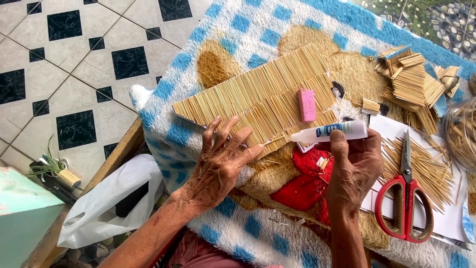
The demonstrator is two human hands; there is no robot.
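A flat panel of thin bamboo sticks [258,94] glued side by side lies on a fluffy blue-and-white blanket [238,30]. My left hand [220,161] rests flat on the panel's near edge, fingers spread. My right hand [353,168] grips a white glue tube [329,132], held sideways with its nozzle pointing left at the panel's edge. A small pink block [307,104] sits on top of the panel near its right side.
Red-handled scissors [405,198] lie on white paper [446,218] among loose sticks [426,164] at the right. Stacked stick pieces [411,84] sit at the back right. A white plastic bag [111,201] and a teal box [22,213] stand at the left on the tiled floor [74,64].
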